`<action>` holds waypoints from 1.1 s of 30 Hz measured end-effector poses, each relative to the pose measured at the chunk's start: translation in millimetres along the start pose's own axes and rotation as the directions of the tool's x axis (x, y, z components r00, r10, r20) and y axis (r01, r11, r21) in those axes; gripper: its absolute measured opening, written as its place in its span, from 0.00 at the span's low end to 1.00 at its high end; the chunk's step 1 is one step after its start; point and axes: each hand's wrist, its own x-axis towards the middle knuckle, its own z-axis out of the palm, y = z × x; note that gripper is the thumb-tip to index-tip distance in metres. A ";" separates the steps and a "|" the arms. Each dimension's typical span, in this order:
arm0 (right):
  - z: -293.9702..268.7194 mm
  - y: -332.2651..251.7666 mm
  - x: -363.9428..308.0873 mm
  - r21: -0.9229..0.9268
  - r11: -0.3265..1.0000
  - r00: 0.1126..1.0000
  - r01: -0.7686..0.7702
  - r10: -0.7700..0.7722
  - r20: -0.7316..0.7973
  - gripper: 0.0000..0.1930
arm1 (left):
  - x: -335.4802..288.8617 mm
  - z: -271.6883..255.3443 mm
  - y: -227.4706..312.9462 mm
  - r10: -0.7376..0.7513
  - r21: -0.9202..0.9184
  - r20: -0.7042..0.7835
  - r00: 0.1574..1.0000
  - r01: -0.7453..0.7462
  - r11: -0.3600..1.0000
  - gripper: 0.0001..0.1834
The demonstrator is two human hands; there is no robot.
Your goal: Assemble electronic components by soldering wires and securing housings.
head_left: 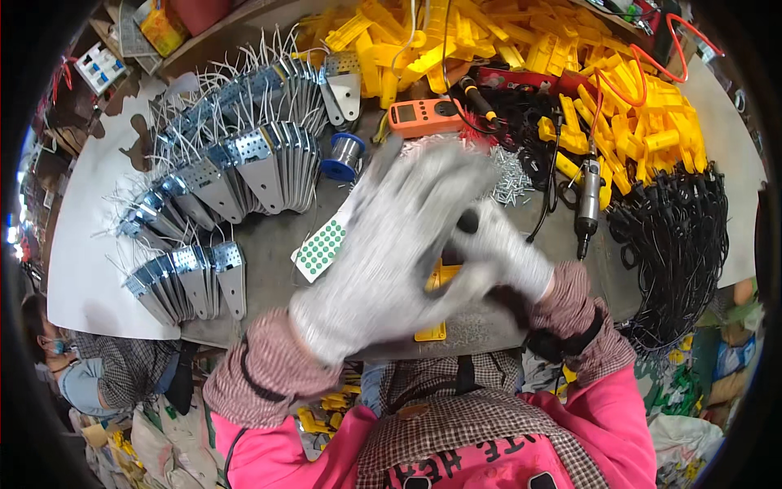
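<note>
My left hand [391,244], in a white knit glove, reaches across the middle of the table, smeared by motion. Its fingers look stretched out toward the far side, with the thumb apart from them. Behind it, my right hand [509,257], gloved alike, comes in from the right, its fingers mostly hidden by the left. A small black spot shows between the hands; I cannot make out what it is. Below them, a yellow plastic part [432,330] lies on the grey work surface, partly covered. A sheet of green round stickers [322,248] sits beside my left hand.
Metal plates with white wires [269,167] stand in rows at left, near a solder spool [343,157]. An orange multimeter [425,117], screws [511,178] and yellow plastic parts [562,41] lie beyond. At right are an air screwdriver [587,204] and black cables [676,244].
</note>
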 end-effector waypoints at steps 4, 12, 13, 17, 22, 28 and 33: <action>-58.7 43.2 1.6 -0.678 0.703 0.889 0.216 -0.428 -0.160 0.16 | -102.6 42.3 0.3 -0.135 0.286 0.381 0.915 0.022 0.958 0.36; -51.9 51.6 -88.8 -0.480 0.870 0.958 0.112 -0.223 -0.181 0.21 | -20.8 60.5 -18.5 -0.300 0.282 0.459 0.836 0.183 0.942 0.35; -52.8 41.7 -81.9 -0.414 0.901 0.954 0.133 -0.229 -0.193 0.21 | -13.4 62.4 -26.1 -0.285 0.253 0.445 0.849 0.186 0.949 0.30; -66.9 4.8 -96.2 -0.374 0.924 0.976 0.083 -0.152 -0.158 0.24 | -39.2 54.5 -40.1 -0.259 0.127 0.275 0.926 0.232 0.964 0.12; -19.9 31.8 -106.2 -0.399 0.912 0.994 0.094 -0.109 -0.017 0.21 | -116.0 81.6 -22.4 -0.059 0.491 0.099 0.993 0.003 0.871 0.17; -15.1 31.2 -106.2 -0.211 0.977 0.998 0.011 -0.023 -0.053 0.19 | -126.8 91.3 -31.5 -0.032 0.327 0.153 0.988 -0.020 0.945 0.15; -18.8 29.5 -105.8 -0.342 0.938 0.999 0.048 -0.047 0.011 0.17 | -131.1 90.0 -30.5 0.033 0.294 0.232 0.972 -0.102 0.950 0.18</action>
